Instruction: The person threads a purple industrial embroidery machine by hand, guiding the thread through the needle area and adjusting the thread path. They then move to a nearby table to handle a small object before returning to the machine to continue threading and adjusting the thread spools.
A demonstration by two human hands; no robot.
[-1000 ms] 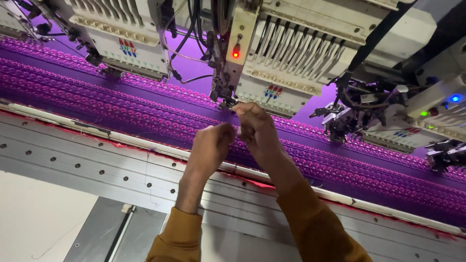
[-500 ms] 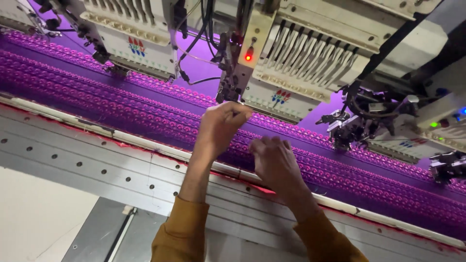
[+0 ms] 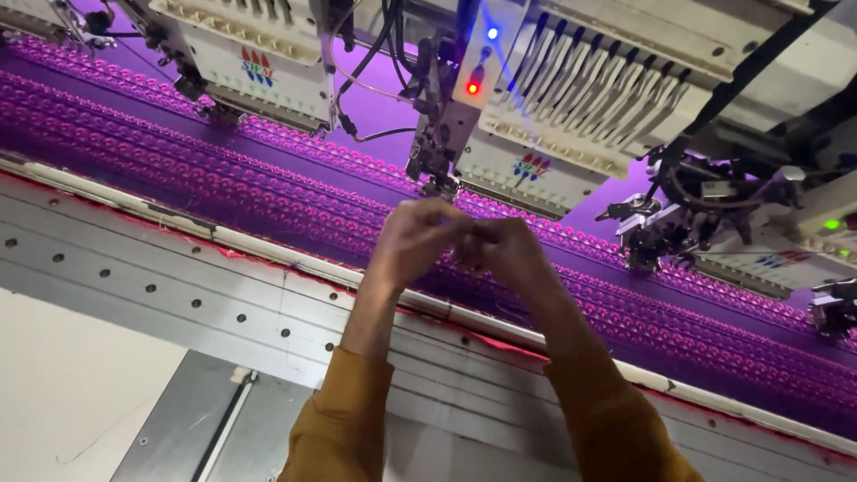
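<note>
Hands meet below an embroidery head

The left hand (image 3: pixel 418 239) and right hand (image 3: pixel 507 254) touch, fingers pinched narrow together over purple fabric (image 3: pixel 268 192); whether they hold anything cannot be told.

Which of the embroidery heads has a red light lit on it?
The middle embroidery head, just above the two hands. It shows a red light under a blue one; the left head shows none.
</note>
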